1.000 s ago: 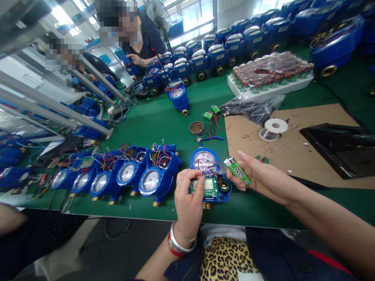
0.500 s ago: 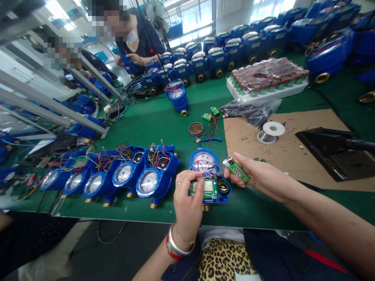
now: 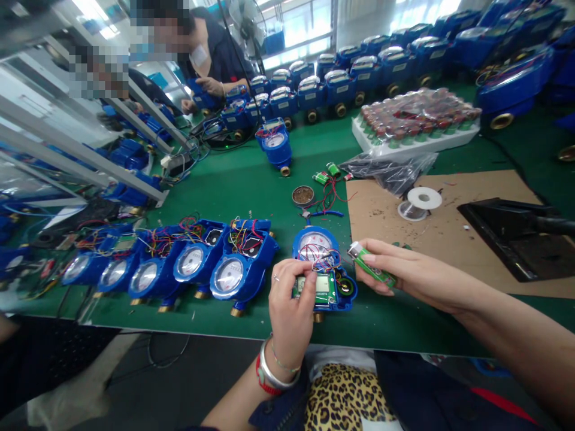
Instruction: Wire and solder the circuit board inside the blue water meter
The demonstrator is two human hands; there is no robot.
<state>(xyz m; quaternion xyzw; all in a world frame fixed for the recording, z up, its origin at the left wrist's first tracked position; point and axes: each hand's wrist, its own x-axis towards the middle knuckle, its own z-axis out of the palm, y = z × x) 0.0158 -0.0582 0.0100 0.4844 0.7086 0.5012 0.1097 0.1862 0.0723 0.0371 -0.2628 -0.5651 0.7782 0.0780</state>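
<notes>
A blue water meter (image 3: 315,237) lies in front of me, its round dial under loose red and dark wires. On its near part sits a green circuit board (image 3: 333,291) with a small grey display. My left hand (image 3: 291,293) is closed over the board's left side, thumb and forefinger pinched on thin wires (image 3: 313,266) at its upper edge. Just right of the meter, my right hand (image 3: 395,266) is wrapped around a green lighter (image 3: 372,263). The lighter's metal top points up and left toward the wires; no flame shows.
Several open blue meters (image 3: 229,276) stand in a row at left. Farther back are a tin of brown material (image 3: 303,196), blue-handled pliers (image 3: 326,214), green batteries (image 3: 321,178), a wire spool (image 3: 422,199) on cardboard (image 3: 372,224), and a tray of wrapped batteries (image 3: 415,140). A co-worker (image 3: 220,57) sits opposite.
My right hand has shifted slightly right and turned the lighter, with the thumb now lying across it near its top. The left hand keeps its pinch at the board.
</notes>
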